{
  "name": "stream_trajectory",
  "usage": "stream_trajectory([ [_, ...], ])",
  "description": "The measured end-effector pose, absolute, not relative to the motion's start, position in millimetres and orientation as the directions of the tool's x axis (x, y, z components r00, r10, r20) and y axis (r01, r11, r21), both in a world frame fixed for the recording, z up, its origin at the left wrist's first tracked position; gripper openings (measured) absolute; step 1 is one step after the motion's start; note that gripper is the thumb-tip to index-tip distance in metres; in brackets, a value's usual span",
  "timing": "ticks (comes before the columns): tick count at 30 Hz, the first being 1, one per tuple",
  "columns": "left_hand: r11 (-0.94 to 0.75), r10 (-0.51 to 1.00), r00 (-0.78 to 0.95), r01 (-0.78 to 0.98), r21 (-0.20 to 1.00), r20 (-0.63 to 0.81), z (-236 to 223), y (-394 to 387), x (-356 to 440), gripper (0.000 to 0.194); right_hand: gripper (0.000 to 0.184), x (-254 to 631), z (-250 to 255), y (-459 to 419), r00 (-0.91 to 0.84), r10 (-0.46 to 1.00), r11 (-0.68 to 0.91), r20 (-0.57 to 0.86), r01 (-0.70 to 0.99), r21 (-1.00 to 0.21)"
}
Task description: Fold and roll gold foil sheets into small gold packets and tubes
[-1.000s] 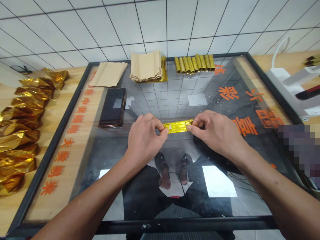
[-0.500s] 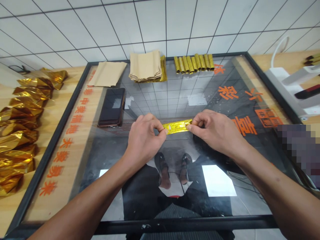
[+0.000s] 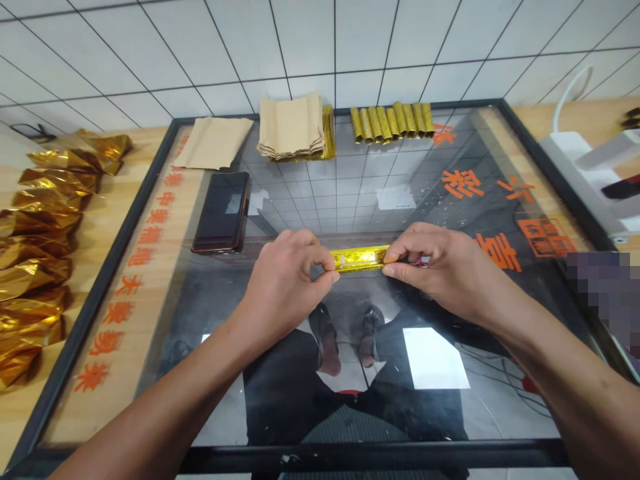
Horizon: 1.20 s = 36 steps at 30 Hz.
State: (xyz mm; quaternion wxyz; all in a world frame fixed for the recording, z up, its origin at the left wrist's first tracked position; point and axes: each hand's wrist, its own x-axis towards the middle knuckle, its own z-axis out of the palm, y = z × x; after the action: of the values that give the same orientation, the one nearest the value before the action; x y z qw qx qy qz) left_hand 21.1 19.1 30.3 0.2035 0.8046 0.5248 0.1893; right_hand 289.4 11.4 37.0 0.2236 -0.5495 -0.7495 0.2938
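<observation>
One narrow strip of gold foil [image 3: 361,259] runs from the left hand [image 3: 297,273] to the right hand [image 3: 433,267]. The left hand pinches its left end between thumb and fingers, and the right hand grips the other end the same way; whether the strip touches the glass below cannot be told. Beneath both hands spreads the counter [image 3: 220,300], its glass top mirroring a pair of shoes. Beyond the left hand, off to its left, lies a dark phone [image 3: 221,212]. Orange lettering [image 3: 463,185] marks the glass past the right hand. Farther ahead of the left hand are some brown paper [image 3: 215,142] and, beside it, a thicker paper stack [image 3: 291,125] resting on gold sheets [image 3: 329,133]. A row of gold tubes [image 3: 393,123] lies ahead of the right hand. Well left of the left hand, crumpled gold wrappers [image 3: 45,263] overlap in a line. A white-tiled wall [image 3: 310,40] stands farthest away.
</observation>
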Motion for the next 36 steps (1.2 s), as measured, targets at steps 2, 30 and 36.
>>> stream_trajectory([
  [2, -0.388, 0.914, 0.396, 0.777, 0.496, 0.094, 31, 19, 21, 0.011, 0.009, 289, 37, 11, -0.304, 0.953, 0.228, 0.005, 0.7, -0.676],
  [30, -0.251, 0.966, 0.246, 0.824, 0.508, 0.077, 29, 20, 27, 0.018, 0.014, 277, 36, 11, -0.141, 0.99, 0.11, -0.02, 0.843, -0.526],
  [36, -0.254, 0.966, 0.244, 0.837, 0.485, 0.085, 26, 20, 28, 0.02, 0.012, 276, 36, 13, -0.137, 0.99, 0.11, -0.015, 0.852, -0.512],
])
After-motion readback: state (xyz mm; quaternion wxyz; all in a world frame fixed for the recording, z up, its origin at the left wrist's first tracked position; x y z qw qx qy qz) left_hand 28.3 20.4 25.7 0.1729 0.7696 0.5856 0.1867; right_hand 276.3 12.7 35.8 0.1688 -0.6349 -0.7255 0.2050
